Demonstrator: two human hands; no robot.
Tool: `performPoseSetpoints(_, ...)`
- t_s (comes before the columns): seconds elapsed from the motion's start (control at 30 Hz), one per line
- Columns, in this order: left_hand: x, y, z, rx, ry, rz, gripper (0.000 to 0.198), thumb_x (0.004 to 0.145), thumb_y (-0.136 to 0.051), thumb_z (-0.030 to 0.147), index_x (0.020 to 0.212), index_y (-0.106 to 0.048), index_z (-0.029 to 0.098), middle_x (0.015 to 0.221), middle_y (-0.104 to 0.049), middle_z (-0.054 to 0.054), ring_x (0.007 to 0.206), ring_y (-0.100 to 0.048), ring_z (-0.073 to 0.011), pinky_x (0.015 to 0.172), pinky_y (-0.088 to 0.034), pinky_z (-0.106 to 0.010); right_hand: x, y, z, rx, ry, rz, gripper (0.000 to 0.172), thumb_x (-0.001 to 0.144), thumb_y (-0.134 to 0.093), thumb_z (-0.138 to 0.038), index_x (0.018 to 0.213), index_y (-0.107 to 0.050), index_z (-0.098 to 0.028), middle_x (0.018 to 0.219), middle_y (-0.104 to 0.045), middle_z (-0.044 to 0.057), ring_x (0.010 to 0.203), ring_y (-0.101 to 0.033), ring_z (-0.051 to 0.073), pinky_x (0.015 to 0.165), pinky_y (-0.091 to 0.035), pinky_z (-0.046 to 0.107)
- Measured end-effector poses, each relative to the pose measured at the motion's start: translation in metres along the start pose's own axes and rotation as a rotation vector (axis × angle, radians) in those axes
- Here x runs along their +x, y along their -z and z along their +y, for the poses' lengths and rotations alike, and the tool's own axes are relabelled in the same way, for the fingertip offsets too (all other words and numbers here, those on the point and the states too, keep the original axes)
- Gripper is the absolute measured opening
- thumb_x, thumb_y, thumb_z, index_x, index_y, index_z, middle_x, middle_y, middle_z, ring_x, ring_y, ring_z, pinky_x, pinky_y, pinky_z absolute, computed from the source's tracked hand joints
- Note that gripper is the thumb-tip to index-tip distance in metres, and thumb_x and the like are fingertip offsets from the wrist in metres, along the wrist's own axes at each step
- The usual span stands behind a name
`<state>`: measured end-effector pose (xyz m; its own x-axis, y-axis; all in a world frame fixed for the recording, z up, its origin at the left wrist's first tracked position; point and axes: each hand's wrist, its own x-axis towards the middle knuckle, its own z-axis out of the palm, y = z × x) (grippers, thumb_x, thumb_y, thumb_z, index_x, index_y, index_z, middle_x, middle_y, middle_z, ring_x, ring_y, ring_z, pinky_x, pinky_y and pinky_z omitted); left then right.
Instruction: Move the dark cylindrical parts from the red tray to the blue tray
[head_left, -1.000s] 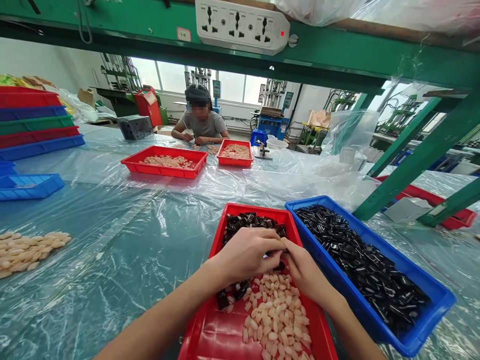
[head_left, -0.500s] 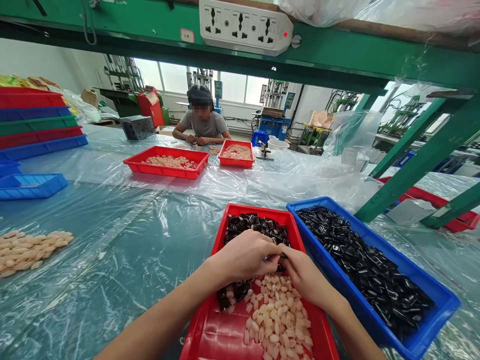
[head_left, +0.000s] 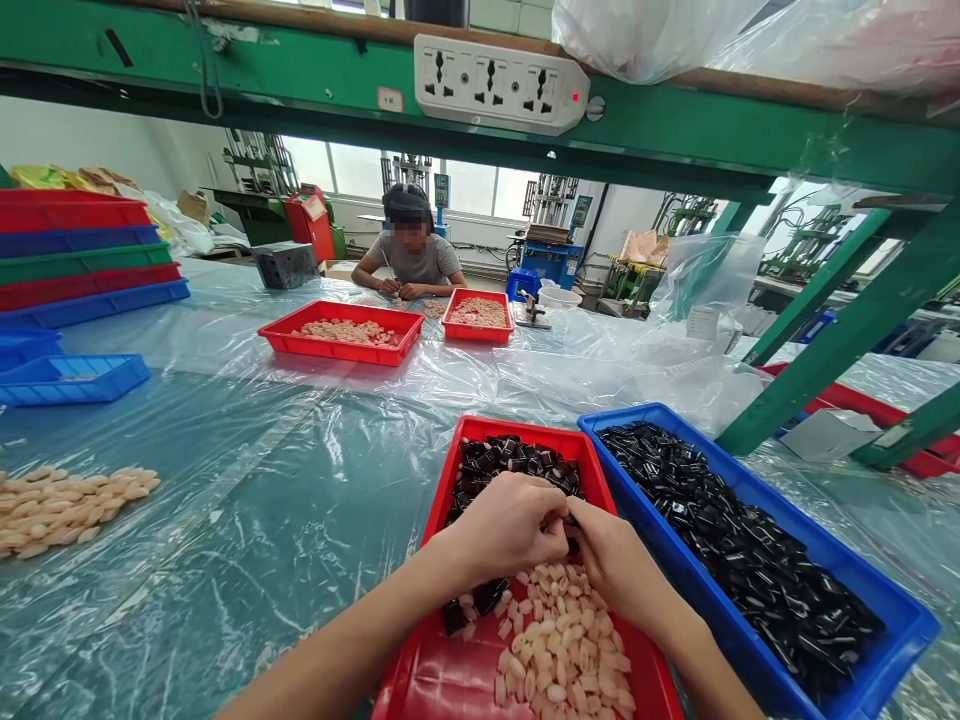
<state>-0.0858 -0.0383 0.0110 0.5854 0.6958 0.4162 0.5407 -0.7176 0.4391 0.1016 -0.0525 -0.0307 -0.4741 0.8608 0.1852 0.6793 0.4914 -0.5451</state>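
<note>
Over a red tray [head_left: 431, 665], my left hand [head_left: 517, 520] and my right hand [head_left: 611, 550] meet with fingertips pinched together. Something dark and small shows between them, mostly hidden by the fingers. Black pieces [head_left: 491, 462] fill the far part of this tray, and pale oval pieces [head_left: 566, 640] lie in a heap nearer to me, below my hands. A long blue tray [head_left: 817, 545], heaped with black pieces [head_left: 720, 530], stands just right of my right hand.
Pale pieces [head_left: 67, 508] lie on the plastic-covered table [head_left: 262, 500] at left. Stacked trays [head_left: 82, 240] stand behind. Across the table, a person [head_left: 412, 250] works beside two red trays. A green frame [head_left: 840, 300] rises at right; a power strip [head_left: 499, 85] hangs overhead.
The view has shifted slightly, so the scene sits a little lower and farther right. My hands remain together over the red tray, with the left fingers curled a little differently.
</note>
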Motion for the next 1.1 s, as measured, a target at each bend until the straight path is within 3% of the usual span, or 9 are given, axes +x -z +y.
performPoseSetpoints(0.23, 0.001, -0.004, -0.004, -0.054, -0.044, 0.085, 0.017, 0.066, -0.054, 0.005, 0.055, -0.06, 0.016, 0.053, -0.056, 0.002, 0.048, -0.041, -0.009, 0.051, -0.03, -0.022, 0.002, 0.003, 0.001, 0.064, 0.015, 0.058, 0.024, 0.095, -0.033, -0.014, 0.091, -0.056, -0.02, 0.085, -0.064, 0.004, 0.075, -0.059, 0.018, 0.066, -0.043, 0.026)
performPoseSetpoints(0.4, 0.001, 0.002, 0.001, -0.178, 0.002, 0.146, 0.021, 0.07, -0.055, 0.006, 0.072, -0.074, 0.014, 0.059, -0.067, 0.0, 0.05, -0.049, -0.0083, 0.054, -0.039, -0.019, 0.001, 0.005, -0.006, 0.117, 0.049, 0.121, 0.027, 0.093, -0.034, -0.012, 0.098, -0.059, -0.019, 0.09, -0.065, 0.005, 0.081, -0.062, 0.018, 0.074, -0.047, 0.027)
performPoseSetpoints(0.53, 0.0, 0.004, 0.009, -0.328, 0.048, 0.059, 0.027, 0.075, -0.053, 0.006, 0.082, -0.078, 0.012, 0.06, -0.068, 0.0, 0.05, -0.051, -0.0064, 0.053, -0.039, -0.015, -0.019, 0.014, -0.01, 0.138, 0.034, 0.122, 0.027, 0.095, -0.035, -0.012, 0.104, -0.06, -0.019, 0.096, -0.067, 0.006, 0.087, -0.064, 0.018, 0.079, -0.048, 0.028)
performPoseSetpoints(0.63, -0.002, 0.003, 0.013, -0.36, 0.023, -0.017, 0.028, 0.079, -0.052, 0.008, 0.087, -0.078, 0.013, 0.066, -0.072, 0.0, 0.054, -0.058, -0.0072, 0.056, -0.042, -0.015, -0.042, 0.038, 0.002, 0.043, -0.059, 0.197, 0.026, 0.095, -0.036, -0.015, 0.106, -0.06, -0.019, 0.099, -0.069, 0.007, 0.088, -0.065, 0.019, 0.079, -0.05, 0.03)
performPoseSetpoints(0.73, -0.002, 0.005, 0.015, -0.263, -0.05, 0.029, 0.026, 0.083, -0.054, 0.013, 0.095, -0.077, 0.017, 0.08, -0.077, -0.002, 0.068, -0.068, -0.0116, 0.067, -0.05, -0.018, -0.061, 0.075, 0.032, -0.192, -0.212, 0.345, 0.03, 0.095, -0.037, -0.02, 0.113, -0.06, -0.018, 0.111, -0.068, 0.012, 0.103, -0.065, 0.025, 0.093, -0.05, 0.041)
performPoseSetpoints(0.87, 0.001, 0.016, 0.014, -0.15, -0.107, 0.099, 0.028, 0.087, -0.052, 0.017, 0.101, -0.075, 0.019, 0.096, -0.078, -0.004, 0.083, -0.074, -0.0161, 0.077, -0.055, -0.022, -0.077, 0.125, 0.053, -0.431, -0.435, 0.182, 0.059, 0.083, -0.061, -0.025, 0.139, -0.048, -0.012, 0.143, -0.049, 0.023, 0.134, -0.044, 0.04, 0.106, -0.038, 0.061)
performPoseSetpoints(0.93, 0.002, 0.024, 0.014, -0.107, -0.128, 0.125, 0.028, 0.088, -0.052, 0.019, 0.103, -0.075, 0.021, 0.1, -0.078, -0.004, 0.086, -0.074, -0.0171, 0.08, -0.057, -0.023, -0.083, 0.145, 0.028, -0.429, -0.418, 0.189, 0.068, 0.083, -0.062, -0.028, 0.146, -0.041, -0.014, 0.15, -0.041, 0.021, 0.141, -0.035, 0.039, 0.11, -0.034, 0.061)
performPoseSetpoints(0.97, 0.002, 0.029, 0.013, -0.087, -0.133, 0.14, 0.027, 0.088, -0.052, 0.021, 0.103, -0.075, 0.021, 0.101, -0.078, -0.003, 0.087, -0.074, -0.0176, 0.08, -0.057, -0.024, -0.087, 0.153, 0.005, -0.387, -0.322, 0.217, 0.064, 0.087, -0.059, -0.03, 0.146, -0.041, -0.016, 0.15, -0.042, 0.018, 0.141, -0.035, 0.034, 0.113, -0.033, 0.056)
performPoseSetpoints(1.1, -0.003, 0.046, 0.017, -0.054, -0.123, 0.24, 0.022, 0.086, -0.059, 0.025, 0.101, -0.075, 0.025, 0.095, -0.078, 0.001, 0.078, -0.075, -0.0175, 0.078, -0.06, -0.025, -0.119, 0.148, -0.118, -0.034, 0.076, 0.178, 0.044, 0.098, -0.044, -0.031, 0.142, -0.049, -0.031, 0.137, -0.058, 0.001, 0.131, -0.051, 0.017, 0.111, -0.04, 0.036)
